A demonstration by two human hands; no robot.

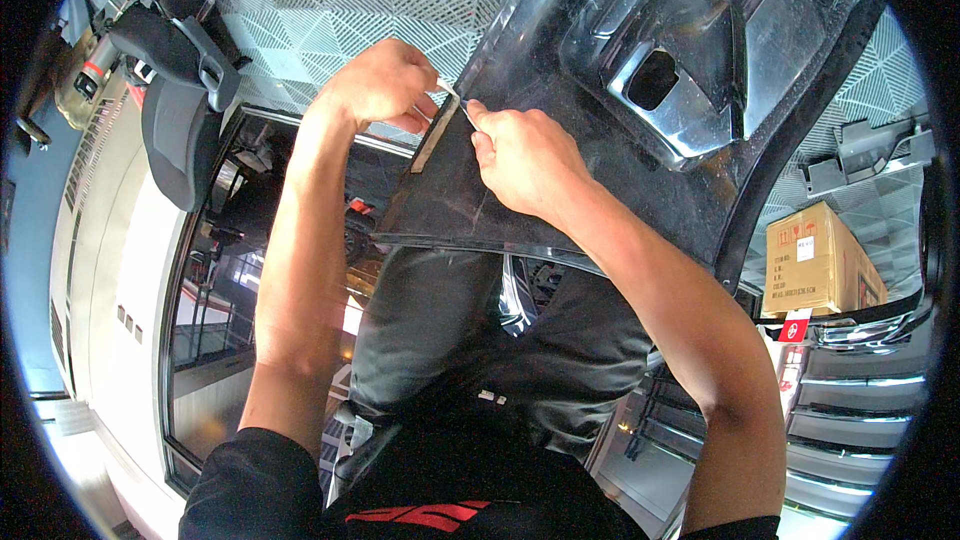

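A large glossy black car body panel (520,205) stretches from above my legs toward the far right. It has a shiny recessed part (690,130) with a dark rounded hole. A pale narrow strip (436,143) runs along the panel's left edge, and its upper end bends off that edge toward my left hand (380,85). The fingers there are curled closed around the strip's end, partly hidden behind the hand. My right hand (530,155) is closed at the same edge, thumb and forefinger together beside the strip. What they pinch is too small to make out.
Grey patterned floor tiles (350,0) lie beyond the panel. To the left are a black car seat (175,130) and a dark glass-like pane (215,310) in a black frame. A cardboard box (805,265) and a grey bracket (870,155) sit at the right, above chrome grille bars (850,410).
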